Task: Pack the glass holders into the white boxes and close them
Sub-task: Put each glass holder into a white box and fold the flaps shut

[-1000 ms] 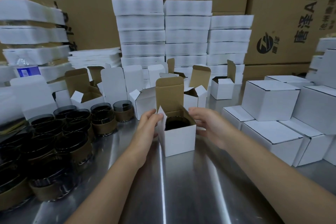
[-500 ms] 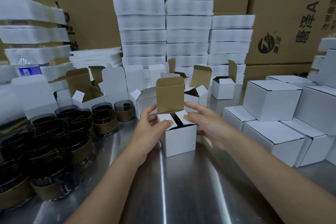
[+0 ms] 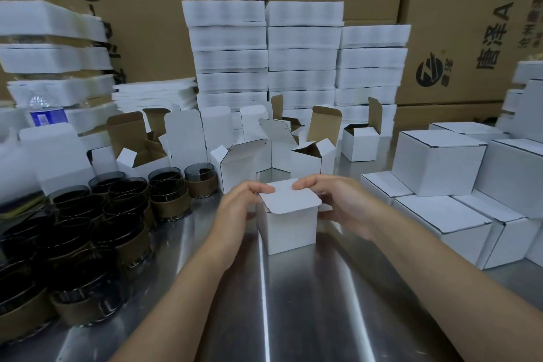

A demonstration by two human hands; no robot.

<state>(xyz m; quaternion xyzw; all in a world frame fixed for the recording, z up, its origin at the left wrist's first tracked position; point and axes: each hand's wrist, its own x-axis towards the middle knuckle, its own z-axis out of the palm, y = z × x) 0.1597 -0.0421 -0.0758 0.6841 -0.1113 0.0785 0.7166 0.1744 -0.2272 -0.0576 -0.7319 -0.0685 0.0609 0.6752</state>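
Observation:
A small white box point(image 3: 289, 228) stands on the steel table point(image 3: 293, 303) in front of me. Its lid is folded down over the top, with the tuck flap still sticking out at the front edge. My left hand point(image 3: 238, 209) holds the box's left side, fingers curled over the lid's back left corner. My right hand point(image 3: 335, 200) grips the right side, fingertips on the lid's back right corner. The glass holder inside is hidden. Several dark glass holders point(image 3: 88, 229) with brown bands crowd the table at the left.
Several open white boxes point(image 3: 235, 164) stand behind the one I hold. Closed white boxes point(image 3: 440, 185) are stacked at the right. Stacks of flat white foam sheets point(image 3: 264, 53) and large brown cartons point(image 3: 470, 23) fill the back. A water bottle point(image 3: 47, 114) stands far left.
The side flaps were folded in over the glass holder, then the brown-lined lid came down over the top. Both hands moved from the flaps to the lid's back corners.

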